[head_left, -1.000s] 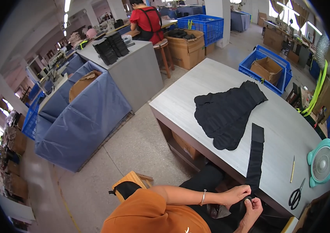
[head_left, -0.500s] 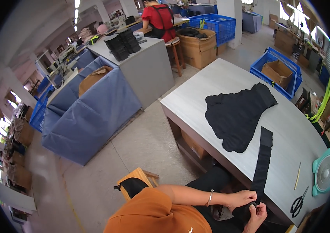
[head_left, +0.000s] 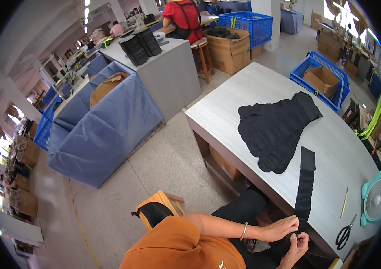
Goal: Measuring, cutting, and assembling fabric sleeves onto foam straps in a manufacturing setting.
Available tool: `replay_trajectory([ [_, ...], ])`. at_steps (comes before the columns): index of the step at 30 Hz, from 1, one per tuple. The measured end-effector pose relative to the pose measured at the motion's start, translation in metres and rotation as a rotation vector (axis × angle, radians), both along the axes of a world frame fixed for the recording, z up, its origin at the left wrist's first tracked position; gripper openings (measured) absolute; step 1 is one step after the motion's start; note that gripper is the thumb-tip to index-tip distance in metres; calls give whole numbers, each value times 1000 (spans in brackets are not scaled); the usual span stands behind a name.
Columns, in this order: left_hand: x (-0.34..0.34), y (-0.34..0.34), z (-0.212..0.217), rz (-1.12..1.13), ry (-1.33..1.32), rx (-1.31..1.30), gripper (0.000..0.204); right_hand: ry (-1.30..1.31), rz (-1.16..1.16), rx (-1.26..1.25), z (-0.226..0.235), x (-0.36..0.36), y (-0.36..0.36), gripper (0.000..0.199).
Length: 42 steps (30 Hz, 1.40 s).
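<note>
A long black fabric strip [head_left: 306,184] lies across the near part of the grey table [head_left: 215,105], its near end hanging over the edge. My left hand [head_left: 281,229], with a bracelet on the wrist, pinches that end. Just below it, my right hand [head_left: 295,249] is closed on the same end, thumb pressed on top. The fingers partly cover what is between them. Farther up the table is a fanned stack of similar black fabric strips [head_left: 273,132].
Scissors [head_left: 345,233], a thin yellow pen-like tool [head_left: 344,201] and a teal fan [head_left: 375,197] are at the table's right. A wooden stool [head_left: 165,200] stands left of my legs. Beyond are a blue crate [head_left: 304,74], a cloth-lined bin [head_left: 105,130] and a seated person in red [head_left: 182,20].
My left hand has shifted slightly up along the strip's end, fingers still pinched. Both hands stay at the table edge, and the stack lies as before.
</note>
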<state>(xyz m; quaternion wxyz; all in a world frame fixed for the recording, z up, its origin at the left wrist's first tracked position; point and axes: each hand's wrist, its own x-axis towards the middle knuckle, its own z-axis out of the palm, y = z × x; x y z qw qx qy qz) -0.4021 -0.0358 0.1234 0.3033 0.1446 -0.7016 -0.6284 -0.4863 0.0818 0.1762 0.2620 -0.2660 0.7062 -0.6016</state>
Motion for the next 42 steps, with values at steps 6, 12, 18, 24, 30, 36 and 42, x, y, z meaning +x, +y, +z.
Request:
replay_trajectory([
  [6,9,-27,16,-501,-174,484,17,-63,107,-13,2,-6,11,14],
  [12,3,-24,8,-486,-182,226,17,-51,138,-64,-7,-9,10,15],
  [18,-2,5,7,-176,-53,-36,15,327,-180,-24,-40,-4,-2,15],
  [24,-5,5,6,-43,-20,-271,13,142,-220,-46,-41,-2,-7,12],
  [30,-2,6,4,14,-6,-394,12,-20,-105,-41,-47,-10,6,12],
  [36,-4,-1,21,-194,-125,422,14,-19,-73,-88,-37,-11,18,12],
  [42,1,-20,32,-247,-221,495,12,44,-41,41,-16,-10,10,10],
])
